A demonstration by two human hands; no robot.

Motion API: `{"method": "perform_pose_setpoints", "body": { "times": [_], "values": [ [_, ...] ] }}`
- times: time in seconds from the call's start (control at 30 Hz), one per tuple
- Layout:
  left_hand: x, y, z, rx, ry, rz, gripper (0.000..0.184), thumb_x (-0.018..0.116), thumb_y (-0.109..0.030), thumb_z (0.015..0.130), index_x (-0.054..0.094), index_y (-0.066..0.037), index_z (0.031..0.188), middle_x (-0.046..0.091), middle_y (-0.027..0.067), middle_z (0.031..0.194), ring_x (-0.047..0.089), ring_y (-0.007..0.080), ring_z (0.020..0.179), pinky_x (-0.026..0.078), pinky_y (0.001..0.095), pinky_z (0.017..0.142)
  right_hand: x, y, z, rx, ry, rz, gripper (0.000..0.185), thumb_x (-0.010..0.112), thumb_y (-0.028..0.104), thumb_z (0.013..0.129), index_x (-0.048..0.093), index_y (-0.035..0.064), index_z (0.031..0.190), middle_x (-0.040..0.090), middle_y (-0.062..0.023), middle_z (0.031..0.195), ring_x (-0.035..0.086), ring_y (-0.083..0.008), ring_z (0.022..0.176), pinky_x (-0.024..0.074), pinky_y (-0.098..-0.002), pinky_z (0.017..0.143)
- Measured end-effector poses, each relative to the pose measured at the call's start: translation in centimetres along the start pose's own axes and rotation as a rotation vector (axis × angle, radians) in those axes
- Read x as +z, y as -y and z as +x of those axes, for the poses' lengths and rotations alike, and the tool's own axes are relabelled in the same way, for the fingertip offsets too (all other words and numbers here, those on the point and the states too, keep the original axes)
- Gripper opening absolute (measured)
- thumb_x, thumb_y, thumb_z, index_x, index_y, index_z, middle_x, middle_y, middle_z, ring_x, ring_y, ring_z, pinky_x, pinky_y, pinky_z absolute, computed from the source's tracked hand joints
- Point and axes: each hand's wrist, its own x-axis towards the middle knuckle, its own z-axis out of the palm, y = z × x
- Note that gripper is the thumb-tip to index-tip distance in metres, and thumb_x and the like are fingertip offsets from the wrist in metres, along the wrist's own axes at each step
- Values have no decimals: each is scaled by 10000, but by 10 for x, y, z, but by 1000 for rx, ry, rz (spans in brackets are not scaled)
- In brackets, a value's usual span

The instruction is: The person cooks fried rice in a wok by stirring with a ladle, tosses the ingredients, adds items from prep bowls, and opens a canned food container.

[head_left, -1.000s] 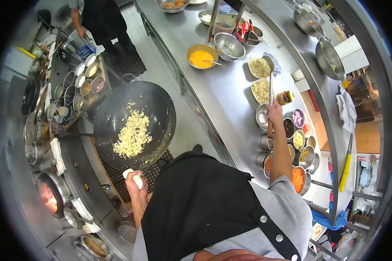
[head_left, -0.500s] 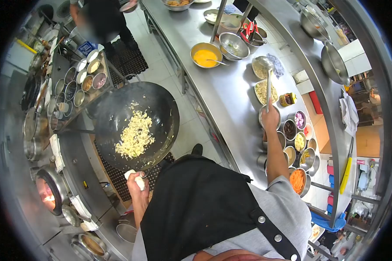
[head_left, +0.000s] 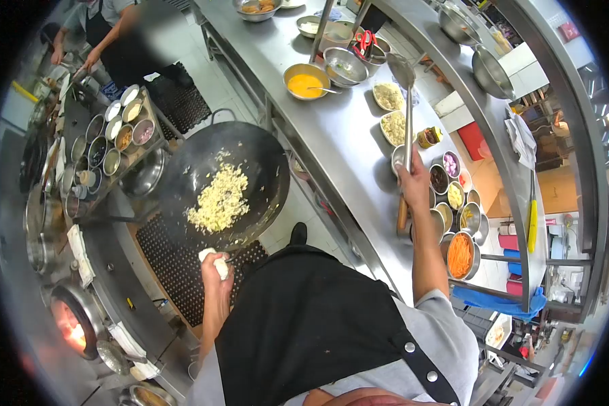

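Note:
My left hand (head_left: 216,281) is closed around a white cloth (head_left: 213,262) at the near handle of a large black wok (head_left: 267,179). The wok is held over the floor between stove and table. Inside it lies a loose heap of yellowish rice (head_left: 220,199), seemingly mixed with egg. My right hand (head_left: 415,181) grips a long metal ladle (head_left: 400,70) by its shaft, above the steel table. The ladle's wooden end points towards me and its bowl points away. Near the ladle shaft sit two dishes of rice (head_left: 388,96), and a metal bowl (head_left: 398,159) is partly hidden by my hand.
Metal cups of ingredients and shredded carrot (head_left: 460,256) stand right of my forearm. A bowl of beaten egg (head_left: 304,82) sits farther along the table (head_left: 331,145). A burner flame (head_left: 69,323) glows at lower left. A co-worker (head_left: 118,40) stands at upper left.
The ladle's bowl has moved away from the rice dishes towards the far end. My left hand still holds the wok. The co-worker now faces the stove side with both hands there. The view has shifted slightly.

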Motion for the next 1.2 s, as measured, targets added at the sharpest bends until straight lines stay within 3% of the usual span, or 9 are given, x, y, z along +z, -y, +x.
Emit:
{"method": "perform_pose_setpoints", "body": {
  "times": [0.17,0.23,0.3,0.33,0.6,0.8,0.97,1.07,1.2],
  "values": [
    [4,-26,-27,-47,93,-29,101,601,-90,818,513,-138,813,589,54,640,495,159,424,373,293,340,79,46,-142,106,358,300,745,672,79,915,336,82,1580,660,-35,1084,527,-62,648,437,-215,529],
    [9,-43,3,-71,209,-86,128,611,-103,817,508,-148,755,553,26,599,485,158,413,369,290,341,136,28,-184,201,563,350,701,645,30,936,364,103,1573,663,-25,1022,493,-49,598,420,-230,505],
    [28,-50,79,-101,292,-105,159,617,-118,814,503,-157,709,502,1,543,475,160,395,361,291,334,195,25,-200,141,711,264,702,645,49,935,361,103,1574,531,39,739,462,-57,558,395,-249,495],
    [40,-50,97,-104,280,-110,182,618,-119,813,500,-164,682,481,-11,522,475,161,389,361,298,328,216,29,-201,-20,679,87,677,635,80,946,376,117,1570,530,35,738,462,-59,561,402,-257,497],
    [-46,-58,14,2,242,56,72,601,-128,825,558,-119,767,553,35,581,472,171,373,353,309,312,192,96,-231,126,621,-7,648,634,117,951,396,93,1554,521,19,756,492,-84,600,439,-272,532],
    [-40,-62,-43,245,146,184,134,638,-4,738,596,-82,838,591,21,690,574,159,535,446,308,454,202,92,-216,81,548,49,624,620,138,954,418,83,1541,542,18,760,517,-80,615,434,-273,510],
    [-47,-53,-37,215,112,297,71,637,-7,732,621,-62,773,571,22,648,575,160,529,457,304,490,240,104,-260,402,725,165,649,631,179,962,388,146,1564,540,22,737,505,-80,586,418,-252,499],
    [-49,-72,-21,63,174,218,104,641,-28,746,564,-93,718,542,25,617,540,165,497,420,309,447,265,82,-265,772,918,658,403,599,153,996,531,193,1391,515,22,730,453,-86,537,348,-258,448],
    [-55,-48,-27,49,42,227,111,646,-39,767,563,-113,765,531,14,610,526,157,475,414,302,435,230,59,-255,1031,908,864,214,571,175,1017,535,188,1228,501,17,743,448,-92,543,337,-248,445]
  ]
}}
